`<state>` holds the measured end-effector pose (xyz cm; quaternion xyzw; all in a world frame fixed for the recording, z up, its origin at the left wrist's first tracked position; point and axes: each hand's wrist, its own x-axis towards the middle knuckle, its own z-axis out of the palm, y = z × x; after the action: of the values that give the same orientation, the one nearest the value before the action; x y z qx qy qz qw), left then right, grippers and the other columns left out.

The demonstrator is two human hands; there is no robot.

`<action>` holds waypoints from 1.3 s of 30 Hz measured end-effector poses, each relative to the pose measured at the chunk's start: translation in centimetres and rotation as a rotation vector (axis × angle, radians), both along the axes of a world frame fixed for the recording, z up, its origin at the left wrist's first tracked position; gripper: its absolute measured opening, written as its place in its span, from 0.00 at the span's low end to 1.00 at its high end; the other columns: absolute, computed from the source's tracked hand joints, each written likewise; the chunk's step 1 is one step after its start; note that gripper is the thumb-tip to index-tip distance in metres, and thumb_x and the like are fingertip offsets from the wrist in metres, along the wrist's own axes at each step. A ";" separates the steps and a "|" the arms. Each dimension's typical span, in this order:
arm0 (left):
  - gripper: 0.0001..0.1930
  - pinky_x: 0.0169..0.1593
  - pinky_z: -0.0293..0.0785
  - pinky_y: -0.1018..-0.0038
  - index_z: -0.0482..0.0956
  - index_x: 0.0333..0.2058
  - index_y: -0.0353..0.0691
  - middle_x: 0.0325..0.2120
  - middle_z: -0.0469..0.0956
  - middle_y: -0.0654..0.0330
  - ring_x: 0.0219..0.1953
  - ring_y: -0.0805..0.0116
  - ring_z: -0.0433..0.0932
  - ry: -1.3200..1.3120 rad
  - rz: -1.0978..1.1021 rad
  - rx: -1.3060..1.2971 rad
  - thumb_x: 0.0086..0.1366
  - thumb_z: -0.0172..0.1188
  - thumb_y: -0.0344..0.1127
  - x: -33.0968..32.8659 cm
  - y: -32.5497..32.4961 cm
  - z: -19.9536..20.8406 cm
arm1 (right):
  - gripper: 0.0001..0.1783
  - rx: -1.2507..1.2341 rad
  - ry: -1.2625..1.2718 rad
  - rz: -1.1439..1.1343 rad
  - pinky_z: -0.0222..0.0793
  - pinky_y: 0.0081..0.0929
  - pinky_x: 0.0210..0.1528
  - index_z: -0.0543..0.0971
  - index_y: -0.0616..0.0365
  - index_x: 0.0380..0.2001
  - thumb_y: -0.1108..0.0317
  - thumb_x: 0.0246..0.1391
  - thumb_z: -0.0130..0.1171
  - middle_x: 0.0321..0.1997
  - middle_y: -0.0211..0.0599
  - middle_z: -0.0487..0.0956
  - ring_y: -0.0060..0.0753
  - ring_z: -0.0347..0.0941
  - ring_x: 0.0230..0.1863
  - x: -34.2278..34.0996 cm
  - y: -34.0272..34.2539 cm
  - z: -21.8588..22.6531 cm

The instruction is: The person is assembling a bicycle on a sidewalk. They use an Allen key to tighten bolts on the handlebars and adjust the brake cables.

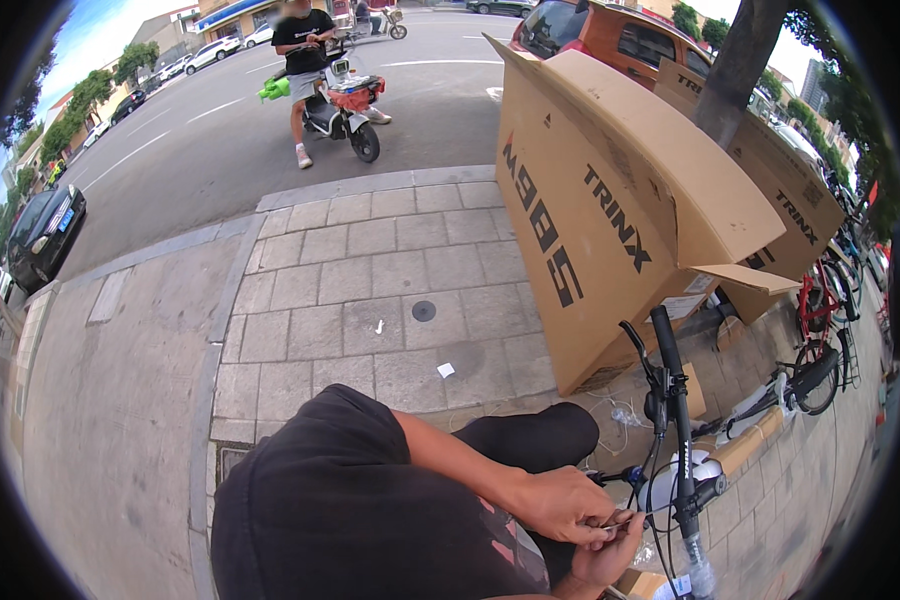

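My left hand [570, 505] reaches down from a dark sleeve, its fingers pinched together. Just below it, my right hand [607, 562] meets it, thumb and fingers closed too. Between their fingertips is something small and thin that I cannot make out. Right beside them stands a bicycle handlebar [684, 470] with a black grip [664, 338], a brake lever [632, 338] and black cables. Clear plastic wrap [699, 568] covers its lower end. My knee [560, 432], in black cloth, is raised behind the hands.
A tall open cardboard box [580, 200] stands ahead on the paving, another box [785, 200] behind it by a tree trunk [740, 70]. Several bicycles [820, 300] line the right. A person on a white scooter [345, 115] waits on the road. White scrap [445, 370] lies on the paving.
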<state>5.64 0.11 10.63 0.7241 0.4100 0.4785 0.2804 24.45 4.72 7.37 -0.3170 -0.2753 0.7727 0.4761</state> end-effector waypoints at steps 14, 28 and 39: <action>0.13 0.31 0.78 0.68 0.81 0.48 0.45 0.33 0.78 0.65 0.34 0.63 0.82 0.153 0.015 0.421 0.65 0.63 0.32 0.0 0.4 0.6 | 0.20 0.070 -0.226 0.084 0.62 0.24 0.27 0.75 0.56 0.36 0.50 0.74 0.52 0.22 0.26 0.70 0.21 0.64 0.23 0.2 -0.7 3.2; 0.15 0.25 0.66 0.72 0.83 0.46 0.38 0.28 0.78 0.58 0.20 0.69 0.71 -0.247 0.151 0.321 0.63 0.66 0.38 -0.9 0.9 3.8 | 0.17 0.289 -0.122 0.258 0.76 0.23 0.36 0.80 0.64 0.40 0.59 0.73 0.52 0.29 0.35 0.80 0.28 0.79 0.32 1.8 -3.2 4.1; 0.19 0.43 0.71 0.68 0.72 0.57 0.42 0.34 0.71 0.57 0.36 0.61 0.73 -0.264 0.017 0.261 0.70 0.49 0.21 -1.5 4.7 7.9 | 0.15 0.695 -0.735 -0.124 0.48 0.16 0.26 0.82 0.63 0.53 0.67 0.72 0.53 0.25 0.18 0.66 0.11 0.54 0.24 4.2 -4.6 8.3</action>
<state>4.16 4.85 18.54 0.6818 0.3102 0.6208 0.2315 28.61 0.16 15.70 -0.4065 -0.6461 0.4430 0.4701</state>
